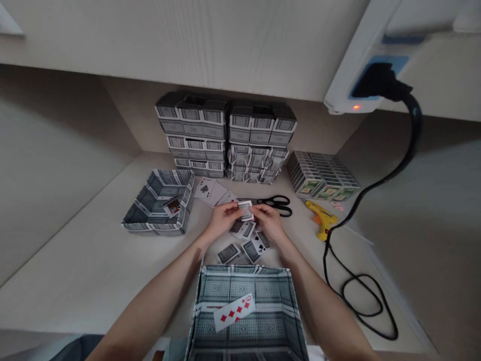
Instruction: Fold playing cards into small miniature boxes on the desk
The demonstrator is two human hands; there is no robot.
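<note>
Between my two hands a small patterned card piece (246,210) is pinched, its back pattern facing up. My left hand (222,219) grips its left side and my right hand (269,221) its right side. Below them lie folded card pieces (228,253) and loose cards, some face up. Black scissors (276,201) lie just behind my right hand. Nearest me stands an open box made of cards (244,281), with a red diamond card (235,313) inside. Face-up cards (210,190) are spread behind my left hand.
At the left sits another open card box (154,228) with a card in it. Stacked card boxes (195,130) stand at the back. Right of them are packed decks (319,175), a yellow glue gun (322,220) and a looping black cable (413,135) from a power strip (347,65).
</note>
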